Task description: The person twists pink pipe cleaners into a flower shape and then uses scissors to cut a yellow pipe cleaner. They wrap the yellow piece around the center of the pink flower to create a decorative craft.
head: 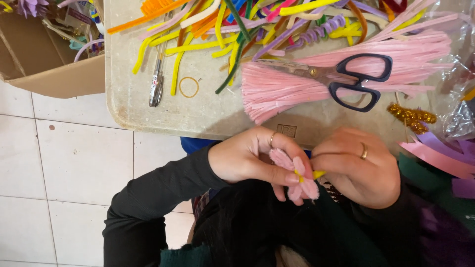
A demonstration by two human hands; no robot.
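A small pink pipe-cleaner flower (296,173) with a yellow centre sits between both hands, below the table's near edge. My left hand (252,158) pinches its petals with thumb and fingers; a ring is on one finger. My right hand (358,165), also ringed, holds the yellow stem end at the flower's right side. Both sleeves are black.
The beige table (198,109) holds a bundle of pink pipe cleaners (297,86) with black-handled scissors (346,79) on it, a heap of mixed coloured pipe cleaners (237,24), a pen (157,81), a rubber band (188,87), and a gold piece (410,116). A cardboard box (44,54) stands left. White floor tiles lie below.
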